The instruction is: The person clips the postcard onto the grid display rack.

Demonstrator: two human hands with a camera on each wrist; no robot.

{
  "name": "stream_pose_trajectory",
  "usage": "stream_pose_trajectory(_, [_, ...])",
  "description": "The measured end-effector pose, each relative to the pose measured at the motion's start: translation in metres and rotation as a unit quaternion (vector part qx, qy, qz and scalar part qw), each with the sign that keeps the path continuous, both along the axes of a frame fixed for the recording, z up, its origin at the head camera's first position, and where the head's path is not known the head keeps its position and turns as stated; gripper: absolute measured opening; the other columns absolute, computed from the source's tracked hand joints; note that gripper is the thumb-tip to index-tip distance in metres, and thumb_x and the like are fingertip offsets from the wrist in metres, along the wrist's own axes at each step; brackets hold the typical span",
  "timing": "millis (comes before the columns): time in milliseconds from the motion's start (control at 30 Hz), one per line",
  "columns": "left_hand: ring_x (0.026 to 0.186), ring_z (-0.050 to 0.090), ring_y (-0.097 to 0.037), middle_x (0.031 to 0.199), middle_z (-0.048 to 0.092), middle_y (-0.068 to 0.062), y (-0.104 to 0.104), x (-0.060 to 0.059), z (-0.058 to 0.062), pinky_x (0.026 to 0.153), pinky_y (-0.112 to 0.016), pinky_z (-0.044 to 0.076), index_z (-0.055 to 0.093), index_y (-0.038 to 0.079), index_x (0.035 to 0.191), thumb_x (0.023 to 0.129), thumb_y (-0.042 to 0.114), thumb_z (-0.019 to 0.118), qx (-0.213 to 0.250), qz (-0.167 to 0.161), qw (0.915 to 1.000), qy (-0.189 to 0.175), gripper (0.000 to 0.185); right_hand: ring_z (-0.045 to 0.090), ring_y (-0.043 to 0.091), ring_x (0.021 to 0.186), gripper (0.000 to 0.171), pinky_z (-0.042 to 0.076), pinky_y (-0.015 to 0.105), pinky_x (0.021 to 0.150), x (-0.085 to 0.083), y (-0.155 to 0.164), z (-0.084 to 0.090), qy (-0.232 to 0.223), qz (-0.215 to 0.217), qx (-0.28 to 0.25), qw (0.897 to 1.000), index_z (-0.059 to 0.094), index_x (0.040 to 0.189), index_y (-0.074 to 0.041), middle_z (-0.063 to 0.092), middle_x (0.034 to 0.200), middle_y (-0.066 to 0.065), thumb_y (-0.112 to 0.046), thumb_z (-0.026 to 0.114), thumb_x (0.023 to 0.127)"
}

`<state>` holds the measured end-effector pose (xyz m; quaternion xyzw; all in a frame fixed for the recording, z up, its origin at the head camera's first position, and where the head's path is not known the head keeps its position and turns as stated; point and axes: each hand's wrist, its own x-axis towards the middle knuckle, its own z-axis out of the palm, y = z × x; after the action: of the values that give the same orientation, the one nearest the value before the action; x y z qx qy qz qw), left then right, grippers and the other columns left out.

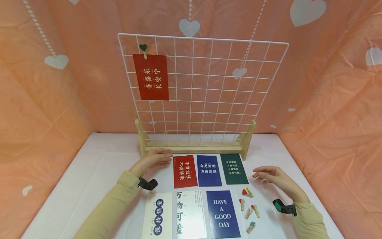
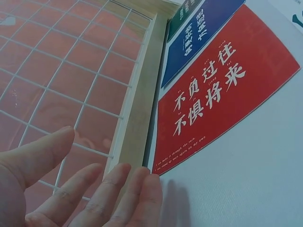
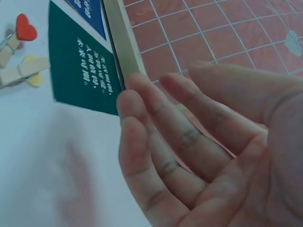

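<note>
My worry is the red card (image 1: 185, 171): lying flat on the white table (image 1: 89, 172), it may slide under a fingertip and knock the blue card (image 1: 209, 170) just beside it; a careless reach could also nudge the wooden base (image 1: 191, 146) of the wire grid (image 1: 206, 89); my left hand (image 1: 153, 159) hovers with fingers (image 2: 118, 189) relaxed and holding nothing, just left of that red card and not touching it; my right hand (image 1: 273, 176) is likewise loose and empty, right of the green card (image 1: 234, 169), the clothespins (image 1: 248, 207) nearer me.
</note>
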<state>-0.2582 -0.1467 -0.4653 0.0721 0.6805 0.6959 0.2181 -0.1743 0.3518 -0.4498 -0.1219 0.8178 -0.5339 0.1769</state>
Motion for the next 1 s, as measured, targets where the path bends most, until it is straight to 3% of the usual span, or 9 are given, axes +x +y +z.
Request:
stream_pose_trajectory(367, [0.117,0.053,-0.039,0.127,0.051,-0.032,0.001,-0.001,-0.003,0.1,-0.045,0.044,0.04,-0.016,0.133,0.097,0.006,0.054,-0.003,-0.002,0.9999,-0.011,0.044,0.063,0.021,0.09,0.036,0.055,0.032,0.076,0.005,0.002,-0.012,-0.035,0.025,0.001,0.999,0.054,0.123,0.012,0.063,0.111,0.025,-0.015,0.054,0.099])
stream_pose_trajectory(600, [0.114,0.054,-0.042,0.126,0.049,-0.035,0.003,0.002,-0.004,0.099,-0.043,0.045,0.042,-0.018,0.13,0.096,0.004,0.054,-0.004,-0.007,0.9999,0.013,0.042,0.062,0.024,0.083,0.037,0.055,0.032,0.071,0.008,0.002,-0.015,-0.066,0.042,-0.008,0.997,0.054,0.123,0.012,0.065,0.107,0.023,-0.015,0.055,0.098])
stream_pose_trajectory(1000, [0.112,0.056,-0.039,0.125,0.051,-0.033,0.009,-0.004,-0.005,0.097,-0.043,0.047,0.045,-0.017,0.128,0.096,0.005,0.054,-0.036,0.024,0.999,-0.014,0.04,0.062,0.021,0.082,0.034,0.055,0.029,0.067,0.011,0.001,-0.018,-0.089,0.071,-0.036,0.993,0.054,0.121,0.015,0.065,0.105,0.024,-0.012,0.053,0.099])
